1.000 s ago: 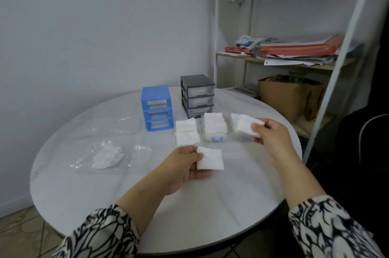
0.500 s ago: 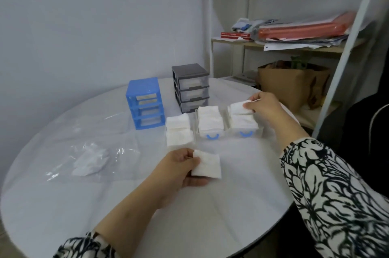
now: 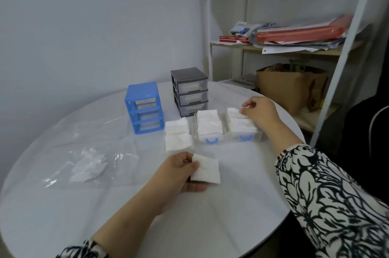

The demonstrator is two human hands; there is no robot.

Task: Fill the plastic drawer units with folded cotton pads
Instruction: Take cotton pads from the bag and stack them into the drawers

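Observation:
My left hand (image 3: 181, 173) holds a folded white cotton pad (image 3: 207, 170) just above the table. My right hand (image 3: 260, 111) rests on the far end of the right clear drawer (image 3: 242, 131), its fingertips pinching a pad (image 3: 233, 112) on the pile inside. A second pulled-out drawer (image 3: 209, 131) with a blue handle sits beside it, full of pads. A third pile of pads (image 3: 177, 133) lies to the left. Behind them stand the blue drawer unit (image 3: 144, 108) and the grey drawer unit (image 3: 190, 91).
A clear plastic bag (image 3: 88, 165) with loose white pads lies on the left of the round white table (image 3: 189, 226). A shelf rack (image 3: 284, 47) with papers and a brown paper bag (image 3: 290, 87) stands at the right, beyond the table edge.
My right hand carried its pad down onto the pile in the right drawer. My left hand has kept its pad in place. The camera tilted slightly.

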